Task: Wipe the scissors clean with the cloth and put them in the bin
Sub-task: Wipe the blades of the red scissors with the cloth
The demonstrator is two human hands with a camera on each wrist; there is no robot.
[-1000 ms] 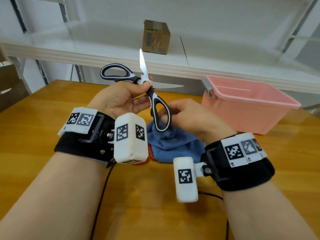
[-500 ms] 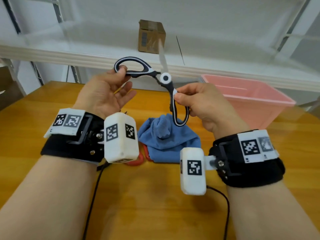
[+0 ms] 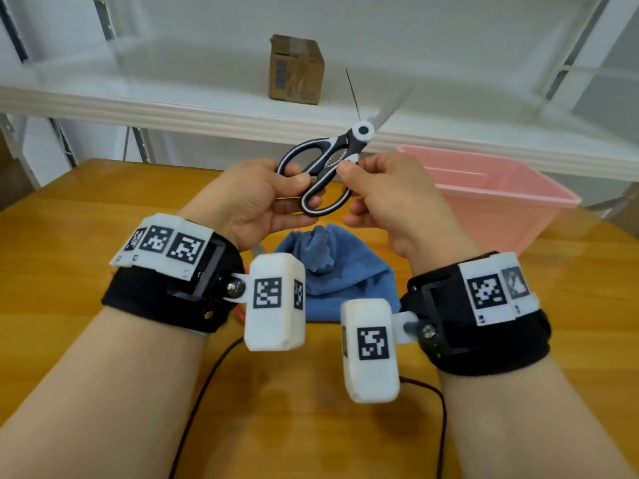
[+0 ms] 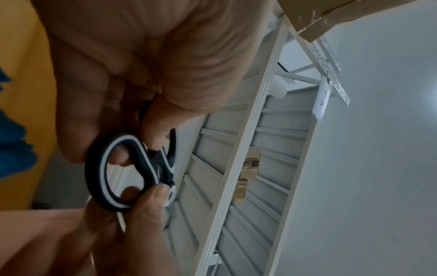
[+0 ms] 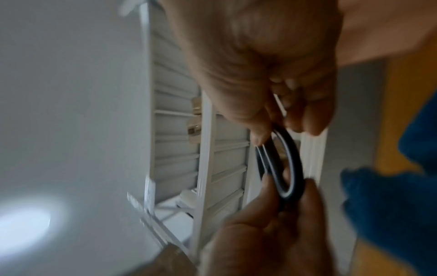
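The black-and-white scissors (image 3: 332, 167) are held in the air above the table, handles toward me, blades pointing up and away and blurred. My left hand (image 3: 262, 198) pinches the left handle loop (image 4: 115, 168) between thumb and fingers. My right hand (image 3: 383, 195) pinches the right handle (image 5: 283, 164) near the pivot. The handles lie close together. The blue cloth (image 3: 332, 267) sits crumpled on the table below both hands, touched by neither. The pink bin (image 3: 491, 202) stands on the table to the right.
A white shelf (image 3: 207, 112) runs behind the wooden table (image 3: 69, 257), with a small cardboard box (image 3: 297, 69) on it. Something red (image 3: 239, 314) peeks out beside the cloth. Black cables (image 3: 204, 392) trail over the table near me.
The scissors' handles have come together, from wide apart to nearly closed. My left hand shifted from the pivot to the left loop, my right hand took the other handle, and the blades swung up and right.
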